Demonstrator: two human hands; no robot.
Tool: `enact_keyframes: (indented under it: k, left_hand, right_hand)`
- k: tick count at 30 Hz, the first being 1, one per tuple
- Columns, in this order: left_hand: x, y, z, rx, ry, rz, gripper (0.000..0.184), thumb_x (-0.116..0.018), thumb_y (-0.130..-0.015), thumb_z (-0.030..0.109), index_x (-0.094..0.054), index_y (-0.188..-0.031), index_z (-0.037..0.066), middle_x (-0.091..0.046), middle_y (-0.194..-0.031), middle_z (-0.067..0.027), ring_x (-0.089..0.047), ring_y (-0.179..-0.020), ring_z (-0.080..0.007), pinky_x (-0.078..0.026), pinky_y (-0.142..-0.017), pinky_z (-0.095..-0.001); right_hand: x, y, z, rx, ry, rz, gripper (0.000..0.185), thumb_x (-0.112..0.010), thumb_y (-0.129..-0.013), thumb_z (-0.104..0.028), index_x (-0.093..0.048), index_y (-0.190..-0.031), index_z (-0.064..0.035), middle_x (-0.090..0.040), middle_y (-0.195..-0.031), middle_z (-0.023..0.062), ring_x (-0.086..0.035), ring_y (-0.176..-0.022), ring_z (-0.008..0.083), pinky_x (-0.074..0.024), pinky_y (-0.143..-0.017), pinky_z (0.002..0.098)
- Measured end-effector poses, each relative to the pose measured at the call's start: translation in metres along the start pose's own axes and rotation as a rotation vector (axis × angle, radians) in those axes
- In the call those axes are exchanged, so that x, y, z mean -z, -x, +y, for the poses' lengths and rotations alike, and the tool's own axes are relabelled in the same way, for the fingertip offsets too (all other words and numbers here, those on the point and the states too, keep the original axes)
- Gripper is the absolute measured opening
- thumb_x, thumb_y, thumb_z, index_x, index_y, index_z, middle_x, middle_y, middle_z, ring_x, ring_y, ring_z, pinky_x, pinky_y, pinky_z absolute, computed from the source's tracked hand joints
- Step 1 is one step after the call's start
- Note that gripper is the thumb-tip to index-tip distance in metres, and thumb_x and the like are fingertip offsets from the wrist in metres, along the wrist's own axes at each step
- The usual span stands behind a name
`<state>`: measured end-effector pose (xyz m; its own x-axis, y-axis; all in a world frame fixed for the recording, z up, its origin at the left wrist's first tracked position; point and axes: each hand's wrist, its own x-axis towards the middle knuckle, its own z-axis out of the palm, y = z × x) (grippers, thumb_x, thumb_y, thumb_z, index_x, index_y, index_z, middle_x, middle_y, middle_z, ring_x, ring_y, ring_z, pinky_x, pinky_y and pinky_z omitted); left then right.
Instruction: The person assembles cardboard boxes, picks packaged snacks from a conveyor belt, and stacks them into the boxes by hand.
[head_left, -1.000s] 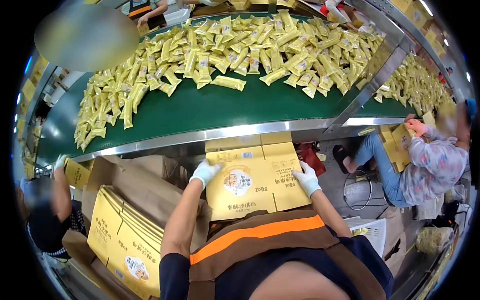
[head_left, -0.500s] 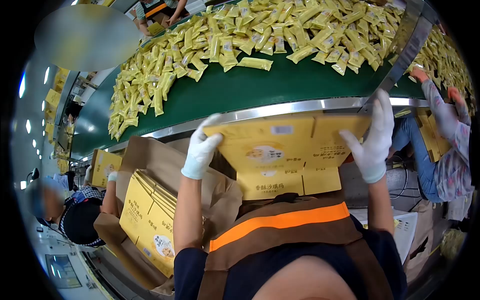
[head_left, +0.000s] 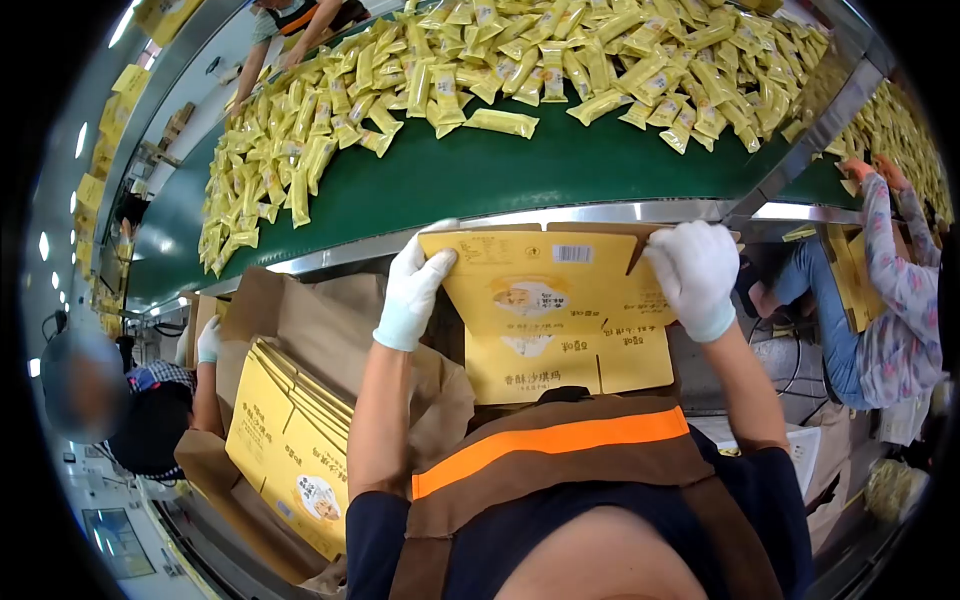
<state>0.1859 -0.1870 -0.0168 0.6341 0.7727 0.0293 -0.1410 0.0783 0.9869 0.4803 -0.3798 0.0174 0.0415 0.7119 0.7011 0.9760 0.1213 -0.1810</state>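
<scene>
A flattened yellow carton (head_left: 540,285) with a barcode is tilted up in front of me, near the metal edge of the belt. My left hand (head_left: 413,290), in a white glove, pinches its upper left corner. At its upper right, my right hand (head_left: 697,275), also gloved, has its fingers curled over the flap. Beneath it, another yellow carton (head_left: 640,362) rests on my lap against the brown and orange apron (head_left: 550,450).
Many yellow wrapped packets (head_left: 440,85) lie on the green belt (head_left: 420,180). Folded cartons (head_left: 290,440) stand in brown paper at left. A metal post (head_left: 820,125) rises at right. People work on both sides and across the belt.
The top carton has been lifted and tilted up off the one beneath. My right hand has gone from open fingers to curled at its upper right. The view has shifted.
</scene>
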Motion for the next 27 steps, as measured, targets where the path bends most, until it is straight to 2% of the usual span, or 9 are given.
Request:
enact_keyframes:
  k: [4,8,11,15,17,21,23,26,27]
  left_hand:
    - [-0.032,0.001,0.019,-0.185,0.597,0.07,0.098,-0.064,-0.087,0.06,-0.025,-0.152,-0.002,-0.049,-0.143,-0.0216,-0.046,-0.133,-0.032,-0.031,-0.115,-0.043]
    - [-0.051,0.009,0.068,-0.152,0.058,-0.192,0.12,-0.041,-0.078,0.088,-0.018,-0.154,-0.001,-0.046,-0.144,-0.0242,-0.045,-0.133,-0.0374,-0.029,-0.115,-0.0469]
    - [-0.036,0.004,0.079,0.073,-0.037,-0.645,0.095,-0.057,-0.085,0.069,-0.044,-0.142,-0.006,-0.058,-0.133,-0.022,-0.055,-0.125,-0.032,-0.039,-0.108,-0.0396]
    - [-0.028,0.001,0.096,0.272,-0.141,-0.913,0.04,-0.054,-0.097,0.021,-0.062,-0.13,-0.001,-0.065,-0.127,-0.013,-0.058,-0.117,-0.0215,-0.042,-0.103,-0.0306]
    - [-0.023,0.004,0.096,0.323,-0.166,-0.834,0.044,-0.056,-0.096,0.024,-0.061,-0.127,-0.006,-0.064,-0.128,-0.0164,-0.058,-0.121,-0.0235,-0.04,-0.106,-0.0326]
    - [-0.038,-0.01,0.108,0.243,-0.402,-0.717,0.049,-0.063,-0.092,0.026,-0.059,-0.13,-0.004,-0.068,-0.119,-0.0177,-0.063,-0.113,-0.0224,-0.046,-0.099,-0.034]
    - [-0.05,-0.019,0.113,0.282,-0.608,-0.629,0.058,-0.072,-0.085,0.032,-0.058,-0.133,0.003,-0.069,-0.111,-0.0168,-0.066,-0.102,-0.0247,-0.049,-0.09,-0.0352]
    - [-0.087,-0.041,0.097,-0.572,-1.336,-0.696,0.079,-0.07,-0.08,0.057,-0.053,-0.136,0.004,-0.063,-0.125,-0.0188,-0.06,-0.113,-0.0359,-0.045,-0.099,-0.0407]
    - [-0.092,-0.044,0.082,-0.398,-1.284,-0.689,0.079,-0.068,-0.081,0.059,-0.053,-0.136,0.004,-0.062,-0.126,-0.0193,-0.059,-0.116,-0.0365,-0.044,-0.1,-0.0411]
  right_hand:
    - [-0.006,-0.037,-0.005,-0.339,-0.948,-0.257,0.026,-0.062,-0.089,-0.023,-0.061,-0.074,-0.0029,-0.058,-0.059,0.0116,-0.059,-0.056,0.0318,-0.0461,-0.055,0.0385]
    - [-0.01,-0.046,-0.027,0.282,-0.664,-1.0,0.022,-0.061,-0.084,-0.027,-0.065,-0.079,-0.0059,-0.065,-0.066,0.0159,-0.063,-0.062,0.0363,-0.0497,-0.059,0.0442]
    - [-0.036,-0.035,-0.021,0.353,-0.419,-1.28,0.021,-0.064,-0.082,-0.028,-0.067,-0.088,-0.0085,-0.067,-0.073,0.0134,-0.066,-0.07,0.0341,-0.051,-0.065,0.0433]
    - [-0.027,-0.046,-0.042,0.537,-0.224,-0.767,0.043,-0.07,-0.074,-0.029,-0.06,-0.112,-0.0101,-0.064,-0.108,0.0053,-0.06,-0.104,0.0251,-0.0444,-0.091,0.0369]
    - [-0.013,-0.058,-0.054,0.315,-0.002,-0.25,0.041,-0.069,-0.077,-0.025,-0.061,-0.114,-0.0101,-0.064,-0.106,0.0045,-0.06,-0.101,0.0266,-0.045,-0.09,0.0402]
    - [0.012,-0.033,-0.046,-0.052,-0.181,-0.705,0.038,-0.075,-0.074,-0.025,-0.066,-0.105,-0.0049,-0.07,-0.094,0.0131,-0.067,-0.089,0.0293,-0.0524,-0.08,0.0373]
    - [0.001,-0.01,-0.039,-0.027,-0.48,-0.456,0.023,-0.07,-0.079,-0.016,-0.068,-0.097,-0.0019,-0.07,-0.088,0.0172,-0.069,-0.081,0.0308,-0.0544,-0.073,0.0345]
    - [-0.003,-0.002,-0.03,-0.294,-0.691,-0.453,0.02,-0.066,-0.084,-0.01,-0.067,-0.1,0.0004,-0.069,-0.092,0.0157,-0.068,-0.083,0.0254,-0.053,-0.076,0.0314]
    - [-0.005,0.005,-0.027,-0.419,-0.744,-0.461,0.019,-0.064,-0.085,-0.009,-0.066,-0.101,0.0012,-0.069,-0.093,0.0153,-0.068,-0.083,0.0233,-0.0524,-0.077,0.0306]
